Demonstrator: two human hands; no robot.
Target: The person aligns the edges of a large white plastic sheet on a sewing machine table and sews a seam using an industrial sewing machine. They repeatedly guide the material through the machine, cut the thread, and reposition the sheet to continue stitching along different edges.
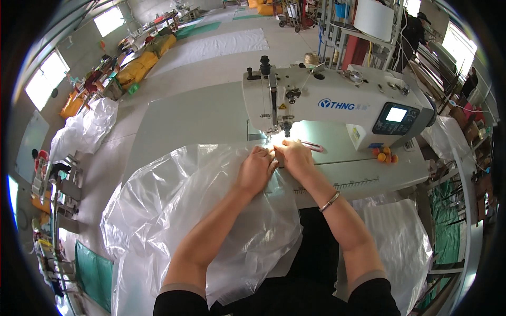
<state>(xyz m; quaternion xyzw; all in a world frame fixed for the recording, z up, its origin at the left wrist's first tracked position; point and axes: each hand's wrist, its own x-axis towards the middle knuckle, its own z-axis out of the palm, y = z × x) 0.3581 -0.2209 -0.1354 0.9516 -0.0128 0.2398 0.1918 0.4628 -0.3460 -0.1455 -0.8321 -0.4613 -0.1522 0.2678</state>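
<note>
A white sewing machine (337, 100) stands on a pale table, its lamp lighting the needle area. Clear plastic sheeting (174, 184) spreads over the left of the table and hangs down toward my lap. My left hand (256, 169) lies on the sheeting just in front of the needle, its fingers bent and pressed together on the plastic edge. Close beside it, my right hand (294, 157) pinches the edge of the same sheeting near the presser foot. The fingertips of both hands nearly meet; glare hides the exact grip. A bangle (329, 201) circles my right wrist.
A pink-handled tool (313, 147) lies right of the needle. Several small orange fruits (386, 155) sit by the machine's base. More plastic sheeting (390, 237) hangs at my right. A rack with a large white spool (374, 20) rises behind; a person (414, 37) stands at the far right.
</note>
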